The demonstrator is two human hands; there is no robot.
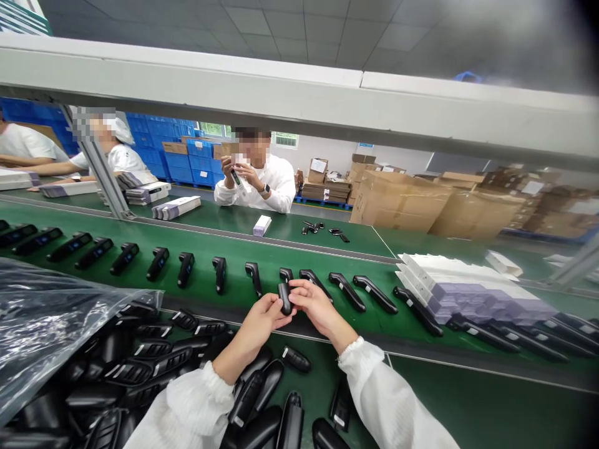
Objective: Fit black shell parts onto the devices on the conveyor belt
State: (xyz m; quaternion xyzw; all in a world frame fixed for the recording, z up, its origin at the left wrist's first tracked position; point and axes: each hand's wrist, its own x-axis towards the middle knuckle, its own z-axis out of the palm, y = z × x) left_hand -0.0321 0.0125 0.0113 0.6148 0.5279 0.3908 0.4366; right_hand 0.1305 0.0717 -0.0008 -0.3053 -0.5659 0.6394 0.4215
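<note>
Between my two hands is a small, rounded black plastic piece (284,299), held over the near edge of the green belt. My left hand (262,321) pinches its lower left side. The fingers of my right hand (312,302) close on its upper right side. Just behind my hands, a row of black angled handheld devices (346,291) lies spaced along the belt. Below my wrists, loose black plastic parts (296,358) lie on the green bench, and a large heap of similar black parts (154,358) spreads to the left.
A clear plastic bag (60,330) covers part of the heap at left. White and lilac boxes (468,293) are stacked at right on the belt. Across it, a person in white (278,184) holds a small device. A white beam (299,93) crosses overhead.
</note>
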